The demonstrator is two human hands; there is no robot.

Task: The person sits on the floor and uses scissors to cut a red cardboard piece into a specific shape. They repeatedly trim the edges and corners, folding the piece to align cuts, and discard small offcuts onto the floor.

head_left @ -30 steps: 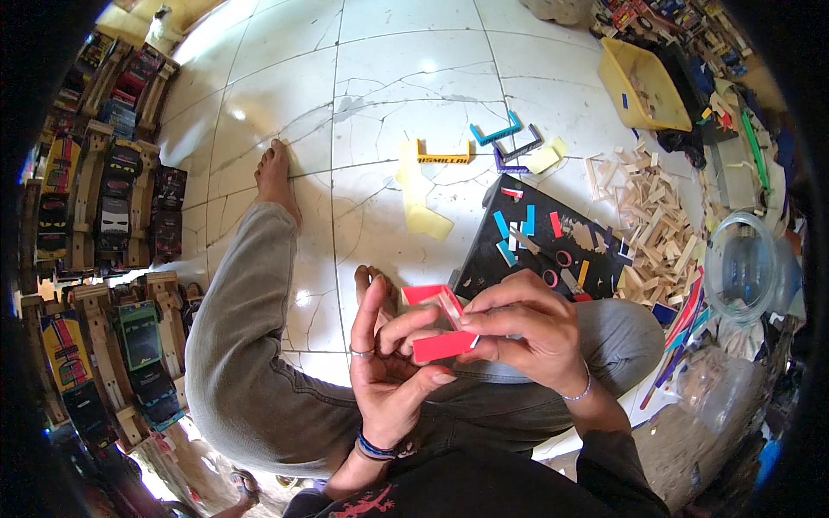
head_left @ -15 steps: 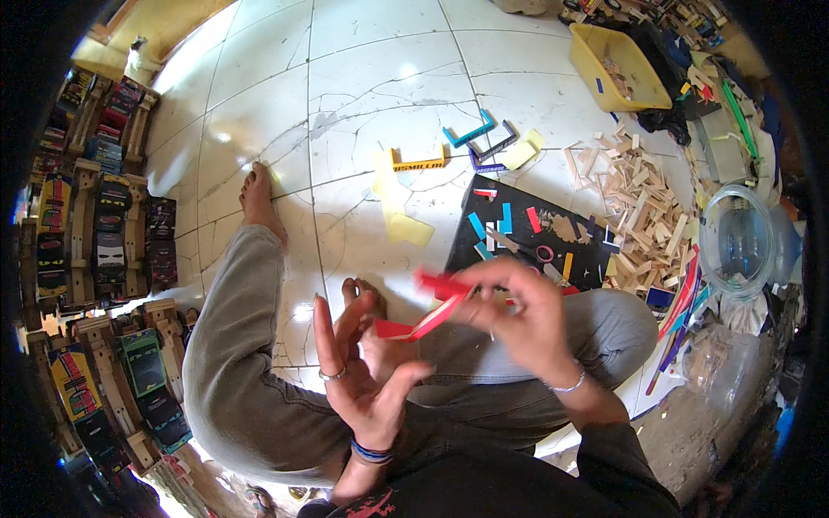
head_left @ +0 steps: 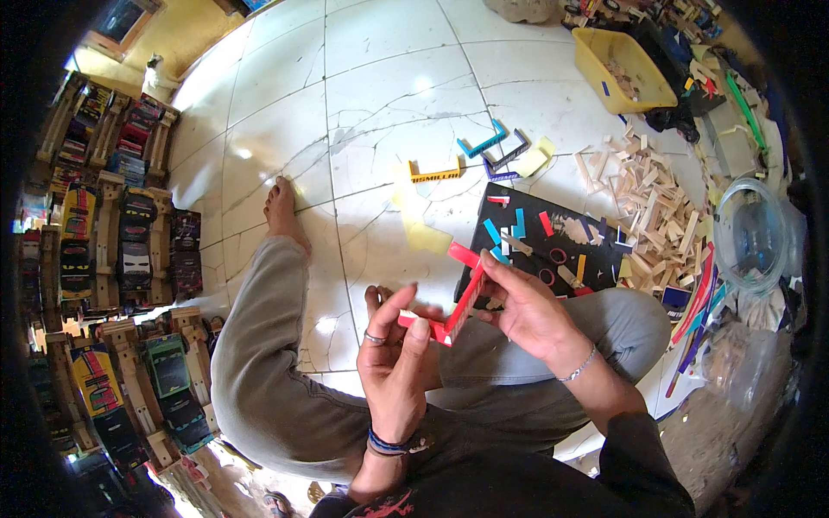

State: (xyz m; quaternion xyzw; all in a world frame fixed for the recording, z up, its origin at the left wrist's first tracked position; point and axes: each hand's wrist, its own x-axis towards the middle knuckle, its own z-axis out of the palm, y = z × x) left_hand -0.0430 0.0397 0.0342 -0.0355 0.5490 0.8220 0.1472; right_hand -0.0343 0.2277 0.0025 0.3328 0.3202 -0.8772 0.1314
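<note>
A red U-shaped wooden piece point(head_left: 463, 304) with pale lettering along its middle bar is held between my two hands above my lap. My left hand point(head_left: 393, 367) has its thumb and fingers closed on the near short arm. My right hand point(head_left: 534, 321) pinches the piece near its far corner. Beyond it, a black board point(head_left: 498, 200) carries small red, blue and orange strips, pinkish tape rings point(head_left: 558, 256) and wood dust. Farther away on the floor are a yellow U-shaped piece point(head_left: 434, 175), a blue one point(head_left: 484, 148) and a dark purple one point(head_left: 509, 157).
Loose wooden blocks point(head_left: 661, 216) are heaped right of the board, below a yellow tub point(head_left: 596, 82). A clear plastic jar point(head_left: 749, 233) is at far right. Wooden-framed pieces with colourful panels point(head_left: 134, 224) line the left. Yellow paper point(head_left: 425, 229) lies on the white tiles.
My left hand, open half a second ago, is now closed on the red piece. The piece has turned and my right hand has shifted its grip. The whole view has moved slightly.
</note>
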